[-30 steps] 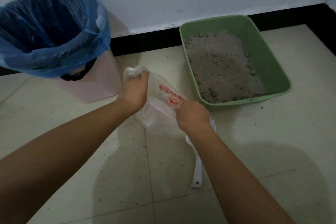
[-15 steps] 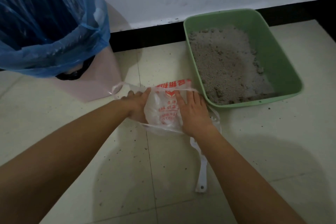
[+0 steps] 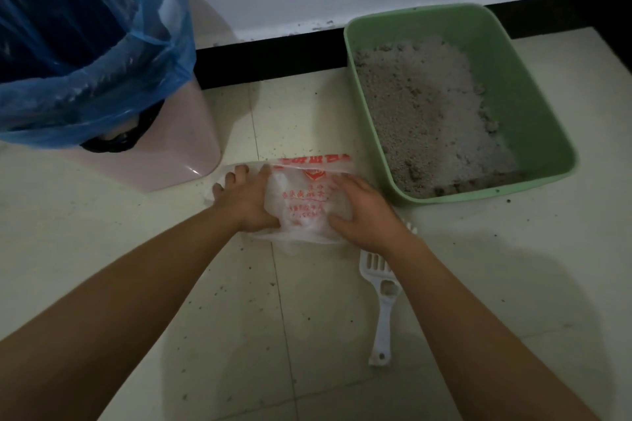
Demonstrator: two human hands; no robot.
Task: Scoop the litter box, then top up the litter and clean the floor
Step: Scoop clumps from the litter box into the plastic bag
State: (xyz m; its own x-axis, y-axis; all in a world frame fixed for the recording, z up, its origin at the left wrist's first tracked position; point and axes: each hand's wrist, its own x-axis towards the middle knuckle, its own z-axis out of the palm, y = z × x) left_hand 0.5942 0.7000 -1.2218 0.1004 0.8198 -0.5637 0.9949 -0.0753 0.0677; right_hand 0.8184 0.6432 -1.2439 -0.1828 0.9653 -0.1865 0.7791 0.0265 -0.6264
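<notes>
Both hands press flat on a thin, translucent white plastic bag with red print (image 3: 307, 195) spread on the pale tiled floor (image 3: 205, 335), the left hand (image 3: 244, 196) on its left part and the right hand (image 3: 364, 212) on its right; neither grip holds anything, the fingers lying splayed and open on the film. The bag lies between the pink plastic waste bin lined with a crinkled blue bag (image 3: 102, 79) and the green rectangular plastic litter box (image 3: 533, 106), whose near left corner is just beside the bag's edge. The box holds grey, gritty litter, heaped unevenly with darker clumps along the near wall, so the scooping looks not yet done. A white slotted plastic scoop (image 3: 383, 304) lies on the floor under the right forearm, its head near the bag. The likely trouble is the bag itself: so light and slippery a film could slide on the smooth tile or fold shut once the palms lift, and clumps tipped toward it might then scatter. The floor is already speckled with stray grains, and a forearm could knock the scoop.
</notes>
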